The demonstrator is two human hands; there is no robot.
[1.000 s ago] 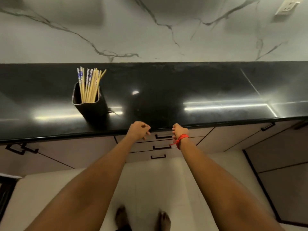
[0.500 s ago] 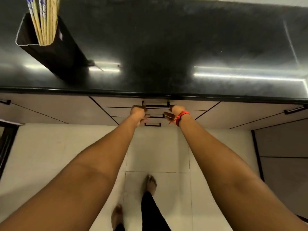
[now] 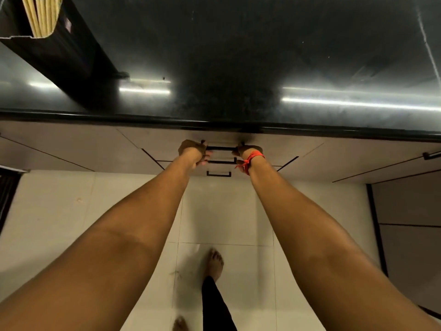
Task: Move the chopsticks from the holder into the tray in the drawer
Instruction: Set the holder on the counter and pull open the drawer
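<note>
Several pale wooden chopsticks [image 3: 43,16] stand in a black rectangular holder [image 3: 71,53] on the black countertop [image 3: 238,56] at the far left. Under the counter's front edge is the top drawer, closed, with a black bar handle [image 3: 220,148]. My left hand [image 3: 192,150] grips the handle's left end with curled fingers. My right hand [image 3: 247,150], with a red thread at the wrist, grips its right end. The tray inside the drawer is hidden.
Two more drawer handles [image 3: 218,173] sit below the top one. Cabinet doors flank the drawers, one with a handle [image 3: 430,155] at the far right. My bare foot [image 3: 214,261] stands on the pale tiled floor [image 3: 71,211]. A dark cabinet panel rises at the right.
The view tilted further down and closer to the counter. Both hands dropped from the counter's edge to the drawer front and closed on the top handle.
</note>
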